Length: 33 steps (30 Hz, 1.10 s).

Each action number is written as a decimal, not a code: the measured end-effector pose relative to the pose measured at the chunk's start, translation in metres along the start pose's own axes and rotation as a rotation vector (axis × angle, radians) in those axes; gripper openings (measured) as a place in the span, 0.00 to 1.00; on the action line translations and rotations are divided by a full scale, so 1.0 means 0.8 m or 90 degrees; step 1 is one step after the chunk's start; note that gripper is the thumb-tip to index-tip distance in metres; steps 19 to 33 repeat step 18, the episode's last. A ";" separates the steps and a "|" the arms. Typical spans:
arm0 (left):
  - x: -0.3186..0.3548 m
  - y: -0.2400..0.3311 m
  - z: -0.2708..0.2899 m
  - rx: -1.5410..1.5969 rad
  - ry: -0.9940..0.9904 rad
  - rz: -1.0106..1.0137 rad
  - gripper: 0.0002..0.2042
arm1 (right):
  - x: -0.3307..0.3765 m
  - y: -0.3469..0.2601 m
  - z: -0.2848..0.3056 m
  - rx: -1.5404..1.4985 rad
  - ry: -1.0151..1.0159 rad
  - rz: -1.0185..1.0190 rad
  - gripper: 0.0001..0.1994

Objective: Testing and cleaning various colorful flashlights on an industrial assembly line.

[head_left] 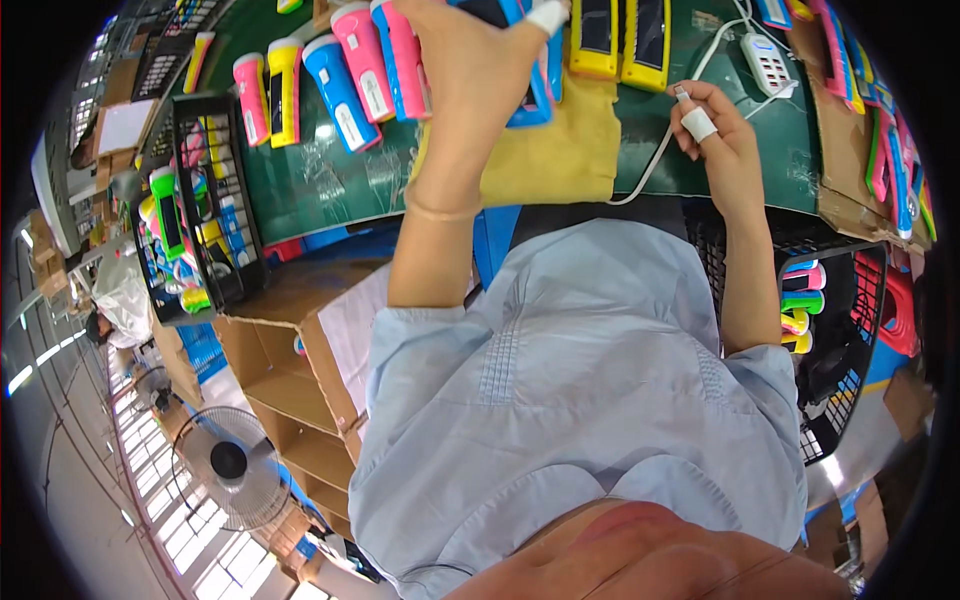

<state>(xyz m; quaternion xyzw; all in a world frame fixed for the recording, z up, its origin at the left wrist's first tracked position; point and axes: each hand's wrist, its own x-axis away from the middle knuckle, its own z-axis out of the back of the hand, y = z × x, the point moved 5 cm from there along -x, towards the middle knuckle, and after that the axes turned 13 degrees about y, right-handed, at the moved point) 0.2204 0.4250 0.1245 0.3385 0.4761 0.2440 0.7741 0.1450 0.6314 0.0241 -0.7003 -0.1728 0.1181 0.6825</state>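
My left hand (470,75) reaches over the table's far edge of view, with a white wrap on its thumb. It is closed around a blue flashlight (530,112) with a dark panel; its other fingertips are cut off by the frame. Pink, blue and yellow flashlights (342,95) lie in a row left of that hand. Two yellow flashlights with dark panels (646,45) lie to its right, by a yellow cloth (550,150). My right hand (728,150), one finger wrapped in white, pinches the small plug of a white charging cable (683,94).
A white multi-port charger (766,65) sits on the green table (330,185) at right. Black baskets (215,215) of flashlights flank me. Cardboard (850,170) with more flashlights borders the table's right end. Cardboard shelving (290,370) and a fan (228,462) stand at left.
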 end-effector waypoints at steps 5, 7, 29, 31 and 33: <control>0.003 -0.032 -0.005 0.127 -0.042 0.174 0.31 | 0.002 -0.015 -0.017 0.102 0.000 0.112 0.08; 0.026 -0.057 -0.018 0.583 -0.273 0.520 0.21 | 0.001 -0.014 -0.022 0.043 -0.084 0.010 0.08; 0.064 -0.027 -0.020 0.420 -0.163 0.423 0.14 | 0.041 -0.115 -0.091 0.447 -0.040 0.661 0.10; 0.064 -0.027 -0.020 0.420 -0.163 0.423 0.14 | 0.041 -0.115 -0.091 0.447 -0.040 0.661 0.10; 0.064 -0.027 -0.020 0.420 -0.163 0.423 0.14 | 0.041 -0.115 -0.091 0.447 -0.040 0.661 0.10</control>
